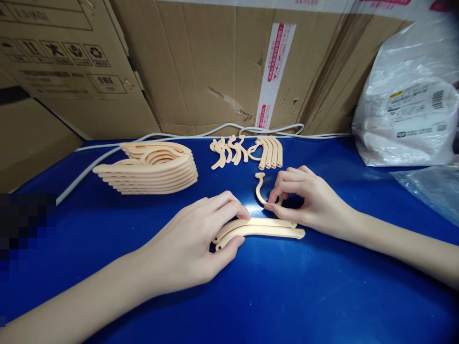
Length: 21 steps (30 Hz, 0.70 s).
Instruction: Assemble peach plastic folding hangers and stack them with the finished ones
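Two cream curved hanger arms lie side by side on the blue table. My left hand is closed around their left ends, fingers on the far side and thumb on the near side. Just beyond their right ends, my right hand pinches a cream hanger hook between thumb and fingers. The hook's flat end points away from me, and part of its curve is hidden by my fingers.
Cream folded hangers are stacked at the left. Loose hooks and several hanger arms lie at the back. A white cable runs along the cardboard boxes. A clear plastic bag stands at the right.
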Tool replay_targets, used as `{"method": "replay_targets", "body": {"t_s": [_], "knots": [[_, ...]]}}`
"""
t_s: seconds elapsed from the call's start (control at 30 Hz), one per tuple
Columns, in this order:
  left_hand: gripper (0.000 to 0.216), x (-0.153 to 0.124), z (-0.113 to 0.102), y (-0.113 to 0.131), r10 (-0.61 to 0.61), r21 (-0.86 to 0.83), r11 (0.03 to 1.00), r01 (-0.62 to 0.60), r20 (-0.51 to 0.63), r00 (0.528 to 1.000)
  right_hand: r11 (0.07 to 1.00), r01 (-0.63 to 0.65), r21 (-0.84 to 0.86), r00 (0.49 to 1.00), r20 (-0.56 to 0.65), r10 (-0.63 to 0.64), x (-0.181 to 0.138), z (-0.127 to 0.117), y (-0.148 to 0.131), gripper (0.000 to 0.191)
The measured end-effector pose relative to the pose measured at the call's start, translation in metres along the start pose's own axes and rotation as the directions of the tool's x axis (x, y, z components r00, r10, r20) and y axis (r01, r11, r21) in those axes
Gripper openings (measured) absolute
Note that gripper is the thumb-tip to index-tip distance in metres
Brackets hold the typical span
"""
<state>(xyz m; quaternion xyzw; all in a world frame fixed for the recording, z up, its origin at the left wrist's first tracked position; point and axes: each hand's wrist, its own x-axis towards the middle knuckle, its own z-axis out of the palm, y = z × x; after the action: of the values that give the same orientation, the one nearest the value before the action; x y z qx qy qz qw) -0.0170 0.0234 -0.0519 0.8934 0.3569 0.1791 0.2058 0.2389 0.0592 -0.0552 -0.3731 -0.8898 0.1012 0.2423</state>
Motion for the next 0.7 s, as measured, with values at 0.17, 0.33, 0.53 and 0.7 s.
{"method": "replay_targets", "body": {"t_s": [0.17,0.33,0.53,0.7], "knots": [[0.014,0.000,0.000,0.000,0.003,0.016,1.000,-0.003,-0.005,1.000,1.000,0.020,-0.003,1.000,0.004,-0.020,-0.001,-0.001,0.000,0.013],[0.020,0.003,-0.004,0.000,0.007,0.062,0.998,-0.002,-0.093,0.996,0.999,0.034,-0.003,0.999,0.016,-0.034,-0.002,-0.001,0.000,0.012],[0.033,0.014,-0.007,-0.008,-0.030,0.468,0.873,0.136,-0.227,0.973,0.999,0.043,-0.007,0.999,0.004,-0.043,-0.003,0.000,0.002,0.011],[0.043,0.034,-0.005,-0.015,-0.116,0.576,0.798,0.176,-0.140,0.983,1.000,0.030,-0.003,0.999,0.014,-0.030,-0.004,0.000,0.002,0.013]]}}
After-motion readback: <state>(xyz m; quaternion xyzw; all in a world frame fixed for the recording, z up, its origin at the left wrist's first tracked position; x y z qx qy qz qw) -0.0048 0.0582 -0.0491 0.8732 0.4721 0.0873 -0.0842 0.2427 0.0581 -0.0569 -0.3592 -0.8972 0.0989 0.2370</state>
